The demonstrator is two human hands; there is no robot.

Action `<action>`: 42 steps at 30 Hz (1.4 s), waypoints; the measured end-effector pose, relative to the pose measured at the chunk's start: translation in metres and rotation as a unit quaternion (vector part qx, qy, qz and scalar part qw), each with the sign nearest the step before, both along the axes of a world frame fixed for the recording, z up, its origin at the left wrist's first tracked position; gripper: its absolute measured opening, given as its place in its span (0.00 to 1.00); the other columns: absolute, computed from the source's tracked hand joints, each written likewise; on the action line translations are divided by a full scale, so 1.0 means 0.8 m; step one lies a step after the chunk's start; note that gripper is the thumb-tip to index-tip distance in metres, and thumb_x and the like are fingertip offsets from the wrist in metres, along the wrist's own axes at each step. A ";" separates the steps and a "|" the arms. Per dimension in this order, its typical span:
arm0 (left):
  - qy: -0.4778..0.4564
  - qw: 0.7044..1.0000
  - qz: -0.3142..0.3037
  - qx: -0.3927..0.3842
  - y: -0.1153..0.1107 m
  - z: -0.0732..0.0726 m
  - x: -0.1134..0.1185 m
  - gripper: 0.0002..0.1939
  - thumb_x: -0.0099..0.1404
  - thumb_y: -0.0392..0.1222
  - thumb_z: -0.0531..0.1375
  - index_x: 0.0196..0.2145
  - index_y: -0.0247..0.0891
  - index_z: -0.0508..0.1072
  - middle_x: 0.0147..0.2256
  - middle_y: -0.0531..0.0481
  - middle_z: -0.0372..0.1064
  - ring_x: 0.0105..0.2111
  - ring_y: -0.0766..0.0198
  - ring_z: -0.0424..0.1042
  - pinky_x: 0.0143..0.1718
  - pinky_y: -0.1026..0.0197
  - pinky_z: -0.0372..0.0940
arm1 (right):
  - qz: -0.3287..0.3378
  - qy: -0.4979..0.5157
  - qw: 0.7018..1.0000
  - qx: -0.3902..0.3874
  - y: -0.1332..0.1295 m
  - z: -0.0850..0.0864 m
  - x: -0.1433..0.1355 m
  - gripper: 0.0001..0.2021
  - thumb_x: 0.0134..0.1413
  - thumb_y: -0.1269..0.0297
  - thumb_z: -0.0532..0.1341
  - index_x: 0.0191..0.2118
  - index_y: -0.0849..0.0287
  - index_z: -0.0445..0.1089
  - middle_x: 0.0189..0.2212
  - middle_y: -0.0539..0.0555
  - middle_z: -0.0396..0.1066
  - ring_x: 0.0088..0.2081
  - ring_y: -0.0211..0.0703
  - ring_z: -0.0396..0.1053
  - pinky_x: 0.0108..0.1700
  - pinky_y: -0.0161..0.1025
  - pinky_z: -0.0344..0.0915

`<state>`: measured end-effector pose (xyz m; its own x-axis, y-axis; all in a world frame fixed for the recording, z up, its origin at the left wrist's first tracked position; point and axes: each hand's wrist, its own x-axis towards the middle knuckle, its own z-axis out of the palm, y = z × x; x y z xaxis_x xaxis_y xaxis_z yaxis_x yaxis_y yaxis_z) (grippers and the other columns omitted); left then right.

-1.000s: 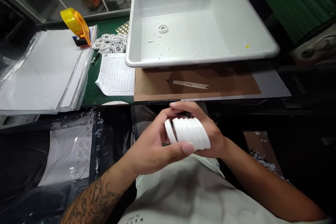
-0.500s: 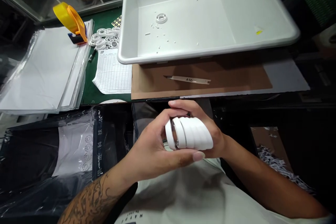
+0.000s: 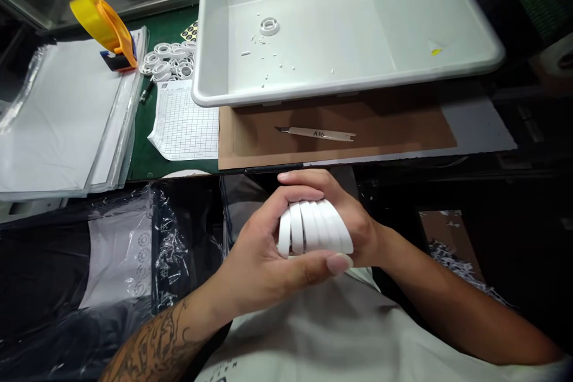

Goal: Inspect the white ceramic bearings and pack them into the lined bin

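Observation:
A row of several white plastic rings (image 3: 316, 227), stacked side by side, is held between my two hands in front of my body, below the table edge. My left hand (image 3: 264, 245) wraps around the stack, thumb along the near side and fingers over the far side. From the right end, my right hand (image 3: 351, 209) closes around the same rings; its palm and some fingers are hidden behind them. Above on the table, a craft knife (image 3: 320, 133) marked A16 lies on a brown board (image 3: 250, 152).
A big white tub (image 3: 215, 98) holds one ring (image 3: 269, 26) and small scraps. Left of it are a heap of rings (image 3: 170, 61), a printed form (image 3: 183, 125), a tape dispenser (image 3: 110, 30) and bagged white sheets (image 3: 58, 113). Plastic-wrapped dark material (image 3: 45, 262) lies lower left.
The rings at the left end of the stack have straightened and sit closer to the others. Both hands keep their grip, and the view has shifted slightly.

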<state>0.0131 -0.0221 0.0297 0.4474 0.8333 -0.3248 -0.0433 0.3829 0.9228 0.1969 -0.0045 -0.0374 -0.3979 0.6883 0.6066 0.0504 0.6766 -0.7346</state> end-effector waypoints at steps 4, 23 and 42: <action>0.022 0.999 0.036 -0.021 -0.001 0.000 0.003 0.26 0.53 0.37 0.79 0.47 0.44 0.76 0.37 0.57 0.70 0.33 0.68 0.66 0.33 0.67 0.65 | -0.037 -0.006 0.999 0.010 -0.002 -0.009 -0.005 0.36 0.70 0.54 0.68 0.75 0.55 0.56 0.63 0.62 0.67 0.61 0.60 0.69 0.63 0.54 0.71; -0.006 0.998 0.050 -0.026 -0.003 -0.005 0.005 0.30 0.52 0.38 0.81 0.49 0.42 0.76 0.45 0.52 0.74 0.44 0.61 0.73 0.45 0.62 0.69 | -0.060 0.016 0.998 -0.033 -0.008 -0.004 -0.004 0.28 0.74 0.49 0.64 0.72 0.49 0.62 0.58 0.59 0.70 0.58 0.59 0.71 0.61 0.54 0.75; -0.014 0.996 0.075 -0.054 -0.004 -0.009 0.002 0.35 0.46 0.35 0.82 0.50 0.44 0.76 0.47 0.52 0.75 0.45 0.60 0.75 0.43 0.63 0.71 | -0.011 0.023 0.992 -0.120 -0.014 -0.008 -0.002 0.36 0.69 0.45 0.68 0.74 0.51 0.59 0.64 0.63 0.66 0.59 0.63 0.71 0.61 0.59 0.76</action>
<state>0.0145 -0.0253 0.0228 0.3311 0.8521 -0.4054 -0.1331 0.4676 0.8739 0.1954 -0.0159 -0.0439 -0.3561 0.8236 0.4414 0.0261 0.4810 -0.8763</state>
